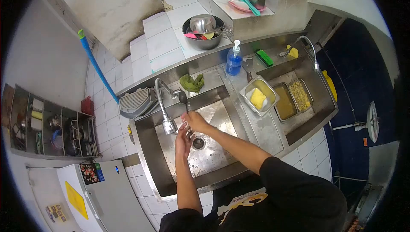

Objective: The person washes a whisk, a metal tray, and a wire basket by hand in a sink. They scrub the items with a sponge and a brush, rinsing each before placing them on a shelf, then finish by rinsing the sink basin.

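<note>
Over the left sink basin (215, 155), my right hand (195, 122) is closed around the handle of a dark ladle (183, 97), whose bowl points up and away beside the faucet base. Just below and to the left is my left hand (183, 141), palm up, with loosely curled fingers slightly apart. The two hands meet or nearly meet at the fingertips, where something small and whitish shows, too small to identify. A curved metal faucet (168, 123) hangs just left of both hands. The drain (198, 142) lies to the right of my left hand.
A green cloth (191, 83) and soap bottle (234, 60) stand behind the basin. Right of it are a metal container (271, 87) with a yellow sponge (258, 99), a scraper (248, 67) and a green brush (264, 58). A bowl of utensils (198, 43) sits on the tiled ledge.
</note>
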`<action>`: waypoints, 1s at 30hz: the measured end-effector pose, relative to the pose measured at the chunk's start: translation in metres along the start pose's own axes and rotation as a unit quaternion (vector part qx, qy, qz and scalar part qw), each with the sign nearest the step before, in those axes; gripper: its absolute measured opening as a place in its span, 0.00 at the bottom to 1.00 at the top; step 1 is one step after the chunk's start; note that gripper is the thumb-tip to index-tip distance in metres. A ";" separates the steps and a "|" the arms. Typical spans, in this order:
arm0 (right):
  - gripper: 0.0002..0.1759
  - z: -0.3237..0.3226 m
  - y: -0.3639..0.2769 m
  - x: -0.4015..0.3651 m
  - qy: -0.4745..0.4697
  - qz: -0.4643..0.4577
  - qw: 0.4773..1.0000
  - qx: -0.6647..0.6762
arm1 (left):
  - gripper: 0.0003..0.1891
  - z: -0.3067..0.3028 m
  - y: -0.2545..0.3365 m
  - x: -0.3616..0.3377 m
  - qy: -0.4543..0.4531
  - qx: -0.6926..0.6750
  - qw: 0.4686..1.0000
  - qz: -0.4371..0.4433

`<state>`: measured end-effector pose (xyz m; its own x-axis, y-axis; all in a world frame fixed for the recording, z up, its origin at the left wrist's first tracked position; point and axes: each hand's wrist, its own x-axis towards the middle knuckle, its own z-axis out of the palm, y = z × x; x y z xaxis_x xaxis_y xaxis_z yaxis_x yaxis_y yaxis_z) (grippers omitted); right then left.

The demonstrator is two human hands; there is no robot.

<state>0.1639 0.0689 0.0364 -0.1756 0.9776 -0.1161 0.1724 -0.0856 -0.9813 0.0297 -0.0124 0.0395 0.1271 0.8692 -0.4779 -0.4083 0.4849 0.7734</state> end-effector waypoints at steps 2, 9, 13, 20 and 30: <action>0.22 -0.014 0.007 -0.007 0.025 -0.044 0.997 -0.063 | 0.31 -0.008 0.000 0.007 -0.002 0.044 0.999 -0.001; 0.19 -0.045 0.020 -0.084 -0.040 0.062 0.977 -0.198 | 0.36 0.037 -0.017 0.007 -0.020 -0.040 0.998 -0.033; 0.17 -0.070 -0.013 -0.124 -0.078 -0.015 0.979 -0.189 | 0.20 0.034 -0.059 0.031 0.087 -0.061 0.994 -0.033; 0.15 -0.138 -0.087 -0.118 -0.096 0.043 0.943 -0.316 | 0.13 0.093 -0.003 0.011 -0.034 -0.103 0.994 0.009; 0.12 -0.244 -0.214 -0.025 0.014 -0.145 0.947 -0.288 | 0.29 0.117 0.068 -0.018 -0.068 0.046 0.996 0.032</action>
<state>0.3677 0.1094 0.2862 -0.2716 0.9496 0.1568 0.6220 0.2975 -0.7243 0.1055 0.0164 0.1489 0.2264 0.9008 -0.3706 -0.3360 0.4293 0.8383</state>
